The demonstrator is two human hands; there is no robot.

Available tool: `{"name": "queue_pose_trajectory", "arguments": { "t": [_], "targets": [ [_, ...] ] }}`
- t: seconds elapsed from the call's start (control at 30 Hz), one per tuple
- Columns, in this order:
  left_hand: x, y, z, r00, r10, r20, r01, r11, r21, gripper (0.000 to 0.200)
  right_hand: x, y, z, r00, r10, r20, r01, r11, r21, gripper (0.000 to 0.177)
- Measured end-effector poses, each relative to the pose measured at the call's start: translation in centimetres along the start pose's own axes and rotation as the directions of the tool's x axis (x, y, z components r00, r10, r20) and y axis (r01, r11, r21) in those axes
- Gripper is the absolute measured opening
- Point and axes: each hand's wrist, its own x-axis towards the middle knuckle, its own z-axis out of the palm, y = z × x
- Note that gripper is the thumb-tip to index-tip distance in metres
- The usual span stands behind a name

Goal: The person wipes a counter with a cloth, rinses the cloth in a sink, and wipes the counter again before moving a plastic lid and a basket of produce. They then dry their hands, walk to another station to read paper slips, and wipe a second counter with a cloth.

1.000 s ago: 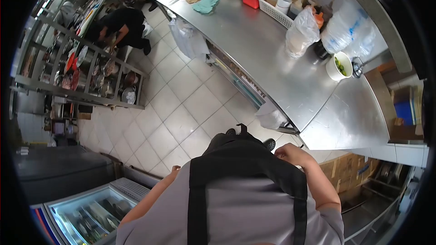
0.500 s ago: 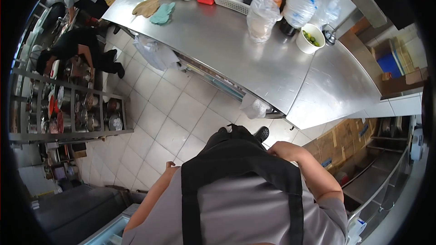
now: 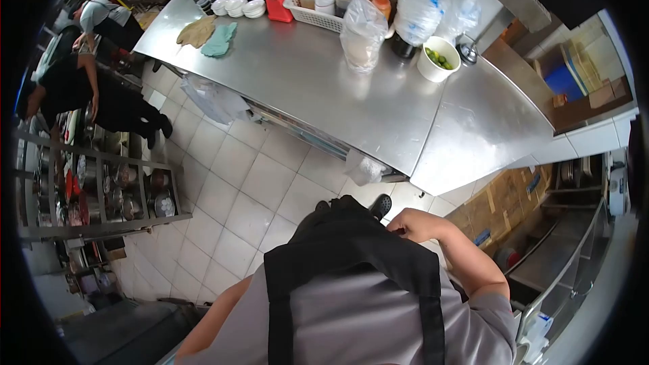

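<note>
My right hand is at the right side of the black apron I wear, near its edge. Its fingers are curled closed, and what they hold, if anything, I cannot make out. On the left only my bare arm shows; the hand itself is hidden beyond my body. Ahead of me stands a steel counter. On it are a white tub of green pieces, a filled plastic bag and a white basket of squeeze bottles.
Folded brown and green cloths lie on the counter beside stacked white dishes. A person in black and another person are at the left, behind a rack of pots. Flattened cardboard covers floor at right.
My view has shifted slightly, so the counter sits further left. My left hand has dropped out of sight. The right hand's curled fingers show more. The person in black has straightened up.
</note>
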Motion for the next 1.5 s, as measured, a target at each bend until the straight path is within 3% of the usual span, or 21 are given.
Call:
{"name": "queue_pose_trajectory", "arguments": {
  "t": [0.17, 0.23, 0.3, 0.37, 0.43, 0.47, 0.57, 0.67, 0.73, 0.77, 0.9, 1.03, 1.17, 1.23, 1.27, 1.3, 1.37, 1.4, 1.43, 1.47, 1.5],
  "targets": [
    [-1.9, 1.8, -4.6, 0.994, 0.040, 0.101, -0.052, 0.991, 0.121, 0.036, 4.2, 2.3, 0.2, 0.996, -0.090, 0.015, 0.091, 0.991, -0.095, 0.014],
    [-1.7, 1.9, -7.6, 0.999, 0.052, -0.004, -0.051, 0.982, 0.183, 0.035, 6.6, 1.5, -1.0, 0.978, 0.014, 0.210, 0.010, 0.994, -0.112, 0.013],
    [0.8, -0.8, -10.9, 0.971, 0.153, -0.181, -0.110, 0.967, 0.229, 0.033, 8.7, -1.2, -2.0, 0.990, 0.028, 0.136, -0.038, 0.996, 0.077, 0.019],
    [0.9, 1.0, -14.7, 0.820, 0.228, -0.526, -0.182, 0.974, 0.138, 0.029, 12.0, -1.6, -2.8, 0.993, -0.114, -0.040, 0.109, 0.987, -0.119, 0.022],
    [3.6, 0.9, -19.8, 0.731, 0.331, -0.597, -0.292, 0.942, 0.166, 0.031, 14.1, -3.1, -3.6, 0.978, -0.162, -0.131, 0.136, 0.972, -0.190, 0.022],
    [4.5, 1.7, -22.1, 0.579, 0.425, -0.696, -0.465, 0.873, 0.145, 0.030, 14.8, -3.9, -3.9, 0.956, -0.208, -0.206, 0.150, 0.953, -0.265, 0.023],
    [6.1, 6.4, -31.0, 0.383, 0.465, -0.798, -0.635, 0.760, 0.138, 0.022, 15.7, -6.4, -4.8, 0.932, -0.288, -0.221, 0.226, 0.936, -0.268, 0.023],
    [7.6, 8.8, -38.9, 0.311, 0.512, -0.801, -0.501, 0.804, 0.320, 0.019, 15.5, -7.4, -6.4, 0.931, -0.298, -0.211, 0.228, 0.926, -0.301, 0.023],
    [9.5, 8.0, -43.8, 0.093, 0.643, -0.760, -0.357, 0.734, 0.577, 0.016, 15.0, -8.0, -7.7, 0.944, -0.224, -0.242, 0.137, 0.934, -0.329, 0.023],
    [9.9, 7.8, -45.5, 0.075, 0.638, -0.766, -0.352, 0.736, 0.578, 0.016, 15.0, -7.6, -8.3, 0.927, -0.264, -0.267, 0.163, 0.924, -0.346, 0.022],
    [11.0, 4.8, -51.1, -0.060, 0.424, -0.904, -0.332, 0.846, 0.418, 0.013, 14.6, -7.7, -10.9, 0.919, -0.168, -0.357, 0.117, 0.980, -0.159, 0.021],
    [12.8, -1.0, -58.3, -0.170, 0.233, -0.958, -0.274, 0.922, 0.273, 0.012, 17.8, -7.5, -12.5, 0.869, -0.134, -0.477, 0.056, 0.983, -0.174, 0.022],
    [14.2, -6.2, -64.9, -0.062, 0.094, -0.994, -0.218, 0.970, 0.105, 0.013, 23.0, -8.7, -12.6, 0.831, -0.138, -0.539, -0.094, 0.920, -0.381, 0.021],
    [14.9, -7.2, -68.9, -0.436, 0.205, -0.876, 0.109, 0.979, 0.175, 0.017, 25.8, -10.2, -13.1, 0.816, -0.137, -0.562, -0.085, 0.932, -0.351, 0.021],
    [15.5, -7.9, -69.5, -0.411, 0.188, -0.892, 0.226, 0.969, 0.100, 0.024, 26.9, -10.8, -12.8, 0.823, -0.115, -0.556, -0.075, 0.949, -0.307, 0.021],
    [15.6, -9.0, -70.7, -0.398, 0.198, -0.896, 0.227, 0.967, 0.113, 0.024, 28.3, -11.3, -12.6, 0.819, -0.102, -0.564, -0.083, 0.953, -0.292, 0.021],
    [14.6, -10.4, -72.9, 0.105, -0.151, -0.983, 0.103, 0.985, -0.140, 0.030, 31.2, -12.4, -13.1, 0.786, -0.129, -0.604, -0.094, 0.942, -0.323, 0.020],
    [14.3, -11.3, -73.8, 0.116, -0.147, -0.982, 0.103, 0.985, -0.135, 0.030, 32.3, -12.9, -13.3, 0.780, -0.136, -0.611, -0.100, 0.936, -0.336, 0.021],
    [14.0, -12.4, -74.9, 0.059, -0.065, -0.996, -0.302, 0.950, -0.080, 0.029, 33.2, -13.6, -13.6, 0.777, -0.126, -0.617, -0.107, 0.939, -0.326, 0.021],
    [12.7, -12.0, -74.9, -0.021, -0.009, -1.000, -0.654, 0.757, 0.007, 0.027, 34.1, -14.4, -13.8, 0.763, -0.137, -0.632, -0.068, 0.955, -0.290, 0.022],
    [11.8, -11.2, -74.5, 0.018, 0.022, -1.000, -0.801, 0.599, -0.001, 0.025, 34.8, -15.1, -14.0, 0.745, -0.145, -0.652, -0.031, 0.968, -0.251, 0.023]
  ]
}}
